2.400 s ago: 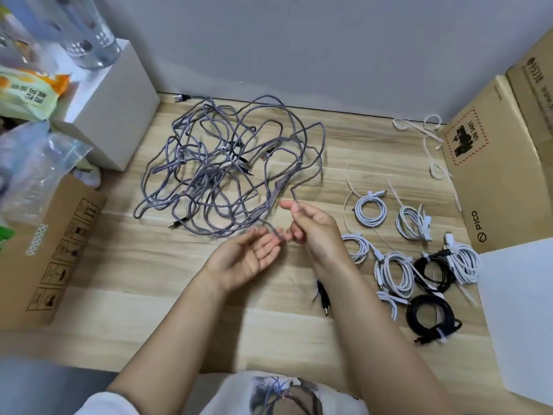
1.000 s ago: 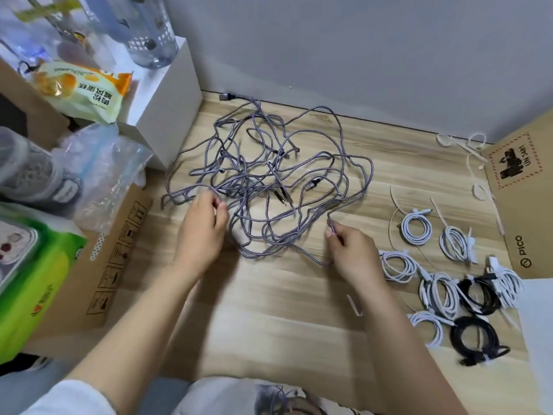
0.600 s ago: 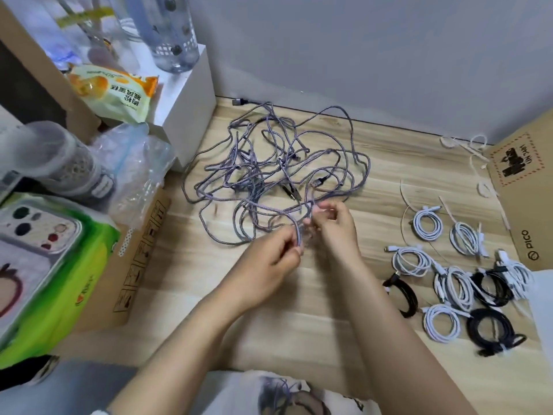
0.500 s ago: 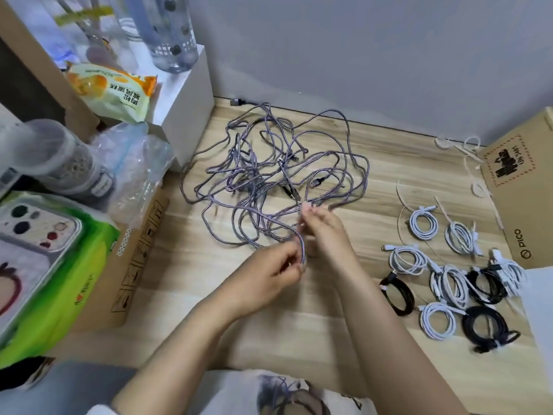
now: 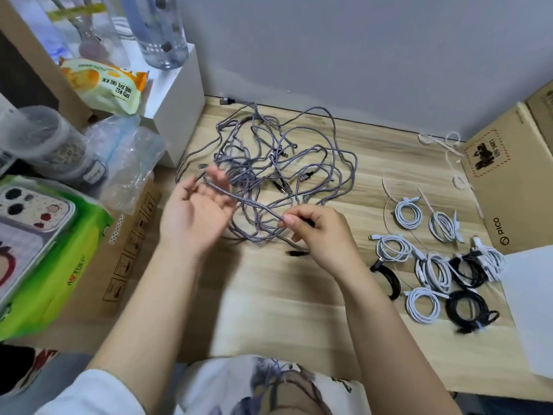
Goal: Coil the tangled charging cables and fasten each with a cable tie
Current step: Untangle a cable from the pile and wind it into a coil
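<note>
cable (image 5: 245, 202) drawn out just in front of the tangle (image 5: 275, 172).
my right hand (image 5: 320, 232) pinches it, left hand (image 5: 194, 211) lies released beneath; pulling hard may tighten knots, i think.

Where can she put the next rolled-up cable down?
Bare wooden desk lies near her, between her forearms, below the grey tangle. Another strip sits between tangle and coiled cables. The coils' corner is crowded, as is the left by the cardboard box.

arms: bare forearms | sleeve (image 5: 98, 393): short, white | shirt (image 5: 269, 384): white, dark printed graphic
</note>
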Demonstrator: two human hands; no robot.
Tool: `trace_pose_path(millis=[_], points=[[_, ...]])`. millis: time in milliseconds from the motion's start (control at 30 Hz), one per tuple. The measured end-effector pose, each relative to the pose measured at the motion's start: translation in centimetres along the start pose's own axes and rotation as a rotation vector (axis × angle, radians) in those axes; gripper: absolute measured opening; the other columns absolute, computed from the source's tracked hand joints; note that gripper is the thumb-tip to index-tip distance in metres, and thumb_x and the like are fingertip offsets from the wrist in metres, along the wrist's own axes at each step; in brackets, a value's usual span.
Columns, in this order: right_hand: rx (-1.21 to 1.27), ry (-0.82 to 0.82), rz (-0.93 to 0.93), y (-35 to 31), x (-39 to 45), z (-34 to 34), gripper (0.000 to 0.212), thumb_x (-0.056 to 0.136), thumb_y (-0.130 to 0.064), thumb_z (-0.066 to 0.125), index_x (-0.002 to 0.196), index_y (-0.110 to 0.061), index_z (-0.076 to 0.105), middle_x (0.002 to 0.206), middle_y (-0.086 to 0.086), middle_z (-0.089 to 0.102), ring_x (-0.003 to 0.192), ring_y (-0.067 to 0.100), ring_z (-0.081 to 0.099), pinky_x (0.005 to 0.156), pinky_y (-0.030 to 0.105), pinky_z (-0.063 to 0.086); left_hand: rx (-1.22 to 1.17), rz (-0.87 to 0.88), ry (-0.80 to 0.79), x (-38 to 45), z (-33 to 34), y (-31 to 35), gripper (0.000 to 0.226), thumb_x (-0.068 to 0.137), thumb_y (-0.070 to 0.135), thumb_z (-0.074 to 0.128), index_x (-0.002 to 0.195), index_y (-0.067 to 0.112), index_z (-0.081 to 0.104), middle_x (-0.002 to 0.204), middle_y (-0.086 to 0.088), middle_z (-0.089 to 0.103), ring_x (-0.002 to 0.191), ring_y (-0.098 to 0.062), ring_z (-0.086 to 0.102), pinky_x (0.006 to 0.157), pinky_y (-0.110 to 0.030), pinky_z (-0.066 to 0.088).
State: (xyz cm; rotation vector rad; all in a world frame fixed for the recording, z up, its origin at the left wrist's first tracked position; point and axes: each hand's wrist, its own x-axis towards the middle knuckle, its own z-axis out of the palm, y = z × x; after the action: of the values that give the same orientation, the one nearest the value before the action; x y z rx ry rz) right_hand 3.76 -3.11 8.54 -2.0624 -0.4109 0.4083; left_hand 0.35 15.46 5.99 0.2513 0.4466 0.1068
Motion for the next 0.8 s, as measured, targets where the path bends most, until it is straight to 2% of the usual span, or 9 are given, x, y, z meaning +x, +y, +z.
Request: trace_pose_path(millis=[67, 167, 333, 433, 500, 567, 633, 700, 800], points=[[-0.012, 0.02, 0.029, 0.8, -0.2, -0.9, 0.035, 0.091, -0.013, 0.058, 0.064, -0.035, 0.057, 0.058, -0.012, 0.061, 0.052, 0.002, 0.046, 0.06, 0.026, 0.037, -0.03, 0.074, 0.126, 0.9, 0.6, 0.6, 0.029, 0.098, 0.023, 0.03, 0.087, 0.013, 0.054, 0.058, 0.008, 0.058, 0.048, -0.004, 0.055, 0.054, -0.019, 0.033], [0.019, 0.091, 0.094, 2.2, -0.5, -1.7, 0.035, 0.094, -0.014, 0.052, 0.064, -0.03, 0.056, 0.048, -0.012, 0.049, 0.051, 0.002, 0.042, 0.06, 0.025, 0.032, 0.112, 0.122, 0.142, 1.1, 0.8, 0.5, 0.032, 0.103, 0.025, 0.026, 0.082, 0.018, 0.049, 0.045, 0.009, 0.044, 0.039, -0.001, 0.043, 0.044, -0.013, 0.036], [0.254, 0.148, 0.135, 2.2, -0.3, -1.2, 0.025, 0.092, -0.007, 0.053, 0.073, -0.022, 0.062, 0.062, -0.018, 0.059, 0.057, -0.008, 0.049, 0.065, 0.021, 0.037, 0.556, 0.153, -0.076, -1.0, 2.0, -2.3, 0.02, 0.092, 0.024, 0.041, 0.079, 0.018, 0.054, 0.06, 0.009, 0.06, 0.057, -0.004, 0.058, 0.059, -0.016, 0.047], [0.115, 0.082, 0.022, 1.6, -0.3, -0.2, 0.017, 0.09, -0.033, 0.057, 0.075, -0.031, 0.063, 0.069, -0.018, 0.058, 0.068, -0.003, 0.051, 0.068, 0.024, 0.04, 0.883, 0.145, -0.158, -2.3, 2.2, -4.7, 0.019, 0.085, 0.028, 0.053, 0.077, 0.02, 0.069, 0.076, 0.01, 0.069, 0.075, -0.003, 0.063, 0.069, -0.019, 0.047], [0.024, 0.014, -0.064, 1.2, -0.6, 0.6, 0.026, 0.084, -0.052, 0.049, 0.064, -0.039, 0.059, 0.065, -0.022, 0.054, 0.067, -0.002, 0.048, 0.065, 0.024, 0.037, 0.885, 0.13, -0.175, -2.8, 2.6, -5.9, 0.017, 0.082, 0.024, 0.052, 0.088, 0.016, 0.066, 0.074, 0.008, 0.07, 0.072, -0.003, 0.064, 0.069, -0.017, 0.05], [0.047, -0.018, -0.124, 1.0, -0.8, 1.4, 0.034, 0.082, -0.055, 0.047, 0.061, -0.03, 0.058, 0.063, -0.019, 0.051, 0.063, -0.003, 0.045, 0.061, 0.024, 0.035, 0.841, 0.106, -0.146, -3.0, 2.7, -6.7, 0.016, 0.084, 0.019, 0.05, 0.091, 0.013, 0.063, 0.071, 0.009, 0.069, 0.068, -0.002, 0.064, 0.063, -0.014, 0.051], [0.067, -0.024, -0.141, 1.0, -1.0, 1.7, 0.038, 0.081, -0.052, 0.05, 0.059, -0.023, 0.056, 0.058, -0.012, 0.047, 0.059, 0.0, 0.042, 0.06, 0.028, 0.034, 0.782, 0.06, -0.094, -3.0, 2.5, -7.0, 0.016, 0.09, 0.013, 0.047, 0.09, 0.013, 0.063, 0.071, 0.008, 0.067, 0.063, -0.002, 0.063, 0.058, -0.015, 0.05], [0.108, -0.068, -0.113, 1.0, -1.2, 1.4, 0.032, 0.082, -0.043, 0.054, 0.054, -0.028, 0.054, 0.05, -0.013, 0.045, 0.053, 0.001, 0.039, 0.056, 0.028, 0.03, 0.684, -0.015, -0.089, -2.8, 2.3, -6.8, 0.012, 0.088, 0.012, 0.048, 0.089, 0.013, 0.06, 0.068, 0.006, 0.063, 0.055, -0.003, 0.059, 0.055, -0.018, 0.047], [-0.009, -0.096, -0.064, 1.1, -1.4, 0.7, 0.029, 0.079, -0.038, 0.057, 0.056, -0.019, 0.059, 0.043, -0.014, 0.045, 0.045, 0.003, 0.037, 0.052, 0.029, 0.026, 0.485, -0.152, -0.064, -1.8, 2.2, -5.3, 0.008, 0.078, 0.016, 0.051, 0.083, 0.016, 0.058, 0.068, 0.006, 0.064, 0.061, -0.006, 0.061, 0.055, -0.021, 0.048]])
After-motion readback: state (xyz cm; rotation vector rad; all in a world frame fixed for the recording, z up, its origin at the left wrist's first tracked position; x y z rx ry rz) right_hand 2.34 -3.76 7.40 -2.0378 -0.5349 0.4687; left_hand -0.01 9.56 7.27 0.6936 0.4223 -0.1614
